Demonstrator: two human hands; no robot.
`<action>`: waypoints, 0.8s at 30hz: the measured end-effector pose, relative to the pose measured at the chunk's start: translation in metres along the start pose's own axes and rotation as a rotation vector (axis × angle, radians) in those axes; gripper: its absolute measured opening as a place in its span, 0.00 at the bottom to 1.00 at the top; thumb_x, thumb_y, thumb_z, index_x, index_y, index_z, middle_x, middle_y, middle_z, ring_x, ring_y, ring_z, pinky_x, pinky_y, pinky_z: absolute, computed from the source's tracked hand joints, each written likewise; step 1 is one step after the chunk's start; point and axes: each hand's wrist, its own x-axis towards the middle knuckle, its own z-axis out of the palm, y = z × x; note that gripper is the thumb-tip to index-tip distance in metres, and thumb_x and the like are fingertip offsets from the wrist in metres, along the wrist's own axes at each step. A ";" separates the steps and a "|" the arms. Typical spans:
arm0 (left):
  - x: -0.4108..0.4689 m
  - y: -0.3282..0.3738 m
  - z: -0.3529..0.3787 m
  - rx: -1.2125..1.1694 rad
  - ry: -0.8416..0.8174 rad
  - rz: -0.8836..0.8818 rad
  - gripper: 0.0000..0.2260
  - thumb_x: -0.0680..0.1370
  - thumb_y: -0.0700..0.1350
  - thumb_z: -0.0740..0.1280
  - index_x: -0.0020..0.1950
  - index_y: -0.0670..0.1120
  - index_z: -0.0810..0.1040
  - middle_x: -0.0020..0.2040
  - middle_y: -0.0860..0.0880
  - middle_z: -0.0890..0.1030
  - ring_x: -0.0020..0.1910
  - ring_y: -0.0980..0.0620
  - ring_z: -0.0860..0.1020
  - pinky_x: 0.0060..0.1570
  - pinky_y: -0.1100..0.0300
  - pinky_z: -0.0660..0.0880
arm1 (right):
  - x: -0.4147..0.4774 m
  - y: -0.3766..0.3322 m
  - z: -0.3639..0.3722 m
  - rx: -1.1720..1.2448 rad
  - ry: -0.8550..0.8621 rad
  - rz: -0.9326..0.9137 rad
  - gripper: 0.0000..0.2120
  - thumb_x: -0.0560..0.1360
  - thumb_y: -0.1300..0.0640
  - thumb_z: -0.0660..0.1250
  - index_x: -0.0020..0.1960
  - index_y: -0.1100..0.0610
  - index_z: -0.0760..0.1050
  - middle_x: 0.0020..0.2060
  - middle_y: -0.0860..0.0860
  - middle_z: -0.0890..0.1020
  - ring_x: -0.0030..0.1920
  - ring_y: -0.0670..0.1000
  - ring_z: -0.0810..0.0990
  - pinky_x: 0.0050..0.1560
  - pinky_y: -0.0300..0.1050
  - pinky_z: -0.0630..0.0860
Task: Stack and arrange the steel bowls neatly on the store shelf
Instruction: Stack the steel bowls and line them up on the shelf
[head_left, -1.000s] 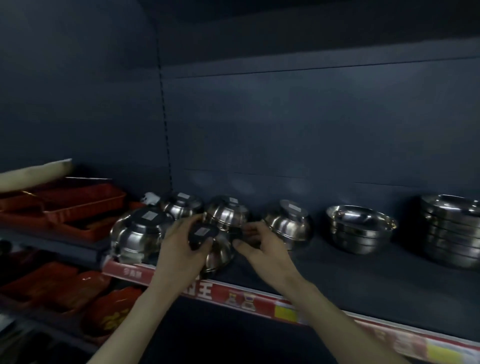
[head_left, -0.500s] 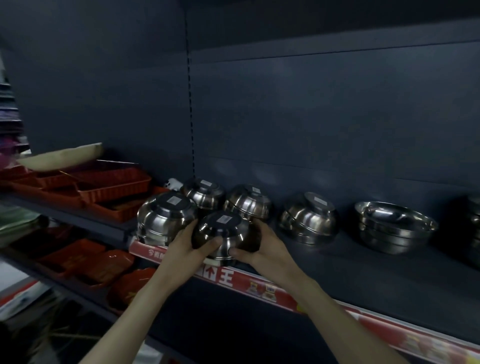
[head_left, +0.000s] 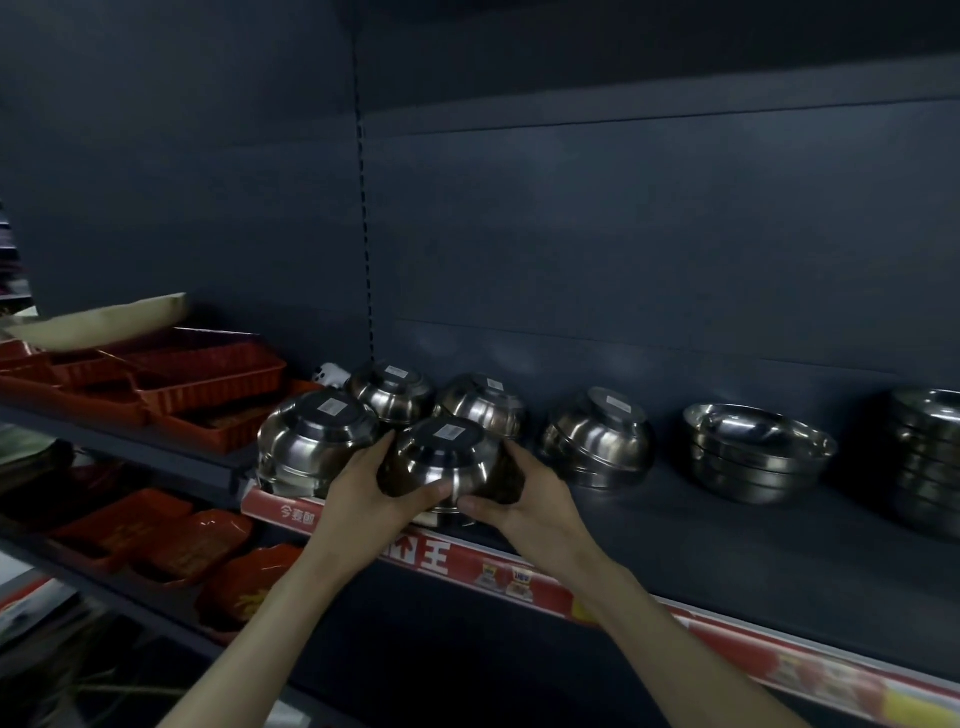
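1. At the front edge of the dark grey metal store shelf (head_left: 727, 551), both hands are wrapped round one upside-down shiny steel bowl (head_left: 447, 460) with a black base and a small label on top
2. Left hand (head_left: 363, 499) has the bowl's left flank and right hand (head_left: 530, 506) has the right. Fingers curl round the sides and the thumbs nearly meet on the near face, so it's a proper two-handed grip
3. Can't tell if the rim sits on the shelf or just above it, since the hands cover the bottom edge
4. Just beside it on the left is a bigger stack of upside-down steel bowls (head_left: 311, 447), also right at the front lip
5. Behind the held bowl are two more inverted piles close together: the back-left pile (head_left: 392, 389) and the back-right pile (head_left: 480, 402)
6. Further right, apart from that cluster, a leaning stack of inverted steel bowls (head_left: 597, 441) is clearly tilted. Next come a stack of upright shallow steel bowls (head_left: 753, 457) and another steel stack (head_left: 930, 467) cut off by the frame edge
7. A red price strip with white characters (head_left: 519, 574) runs along the shelf lip under the hands
8. Next bay to the left has red plastic trays (head_left: 208, 374) with a flat beige thing (head_left: 104, 322) lying on top – can't make out what it is – and red dishes (head_left: 197, 540) one level down
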 end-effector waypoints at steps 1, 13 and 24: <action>0.000 0.004 0.003 -0.001 0.006 0.010 0.29 0.71 0.66 0.78 0.69 0.61 0.78 0.63 0.59 0.83 0.63 0.60 0.80 0.64 0.54 0.77 | -0.004 -0.001 -0.005 0.015 0.012 -0.005 0.29 0.74 0.54 0.82 0.70 0.41 0.76 0.57 0.35 0.86 0.60 0.32 0.81 0.57 0.24 0.74; 0.008 0.084 0.045 -0.130 0.031 0.138 0.32 0.69 0.64 0.79 0.71 0.62 0.75 0.67 0.59 0.78 0.65 0.60 0.76 0.66 0.61 0.71 | -0.038 -0.027 -0.093 0.006 0.114 -0.062 0.40 0.70 0.53 0.85 0.75 0.36 0.68 0.60 0.36 0.83 0.62 0.37 0.81 0.71 0.41 0.76; 0.008 0.149 0.114 -0.225 -0.156 0.283 0.45 0.66 0.75 0.76 0.79 0.60 0.70 0.71 0.61 0.79 0.70 0.61 0.77 0.72 0.52 0.75 | -0.099 -0.037 -0.196 -0.099 0.361 -0.058 0.32 0.68 0.53 0.86 0.62 0.31 0.75 0.57 0.31 0.85 0.61 0.37 0.83 0.69 0.42 0.77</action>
